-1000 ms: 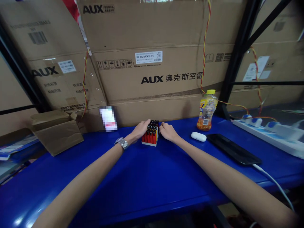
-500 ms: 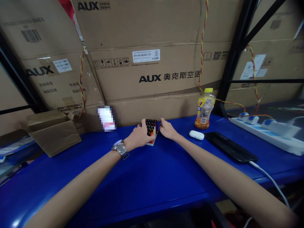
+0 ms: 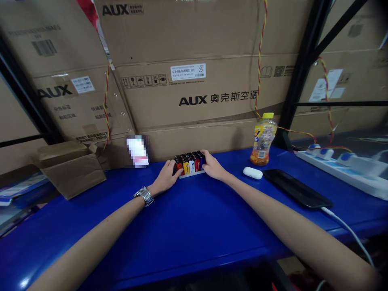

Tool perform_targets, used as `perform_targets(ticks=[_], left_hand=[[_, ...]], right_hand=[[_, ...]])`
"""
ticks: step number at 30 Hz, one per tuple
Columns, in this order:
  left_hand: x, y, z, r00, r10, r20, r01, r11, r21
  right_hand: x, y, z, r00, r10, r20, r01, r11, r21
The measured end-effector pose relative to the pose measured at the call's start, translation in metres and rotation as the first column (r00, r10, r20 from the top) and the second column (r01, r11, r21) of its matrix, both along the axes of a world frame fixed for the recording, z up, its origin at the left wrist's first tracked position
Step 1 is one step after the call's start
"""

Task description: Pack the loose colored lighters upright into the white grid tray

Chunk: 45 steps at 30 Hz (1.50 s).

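Note:
A white tray (image 3: 193, 174) stands against the cardboard at the back of the blue table. Packed upright in it are rows of what look like lighters (image 3: 191, 165), with black tops and red, yellow, white and blue bodies. My left hand (image 3: 167, 174), below a metal wristwatch (image 3: 144, 195), closes on the left end, its thumb along the front. On the right end my right hand (image 3: 211, 165) is closed too, fingers at the back corner and thumb low at the front. The long side of the tray faces me; its ends are partly covered by my fingers.
A bottle (image 3: 263, 139) with orange drink, a white earbud case (image 3: 252, 173) and a black phone (image 3: 297, 188) on a cable lie right. Beyond is a power strip (image 3: 342, 169). A lit, blurred phone (image 3: 138, 151) leans back left, near an open carton (image 3: 71, 167).
The tray has turned from end-on to lengthwise across my view. My left hand has shifted left to its left end; my right hand now grips the right end.

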<state>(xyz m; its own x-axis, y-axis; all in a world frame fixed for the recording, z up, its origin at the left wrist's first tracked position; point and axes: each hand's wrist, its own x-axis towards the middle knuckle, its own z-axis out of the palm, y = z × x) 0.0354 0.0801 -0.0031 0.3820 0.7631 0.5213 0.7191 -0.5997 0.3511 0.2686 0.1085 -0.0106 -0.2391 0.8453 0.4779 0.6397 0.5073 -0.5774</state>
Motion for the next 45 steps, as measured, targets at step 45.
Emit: perform_targets(ticks=[45], left_hand=[[-0.039, 0.032, 0.03, 0.827, 0.387, 0.408, -0.133, 0.84, -0.527]], right_hand=[[0.001, -0.011, 0.007, 0.989, -0.021, 0.143, 0.03, 0.998, -0.064]])
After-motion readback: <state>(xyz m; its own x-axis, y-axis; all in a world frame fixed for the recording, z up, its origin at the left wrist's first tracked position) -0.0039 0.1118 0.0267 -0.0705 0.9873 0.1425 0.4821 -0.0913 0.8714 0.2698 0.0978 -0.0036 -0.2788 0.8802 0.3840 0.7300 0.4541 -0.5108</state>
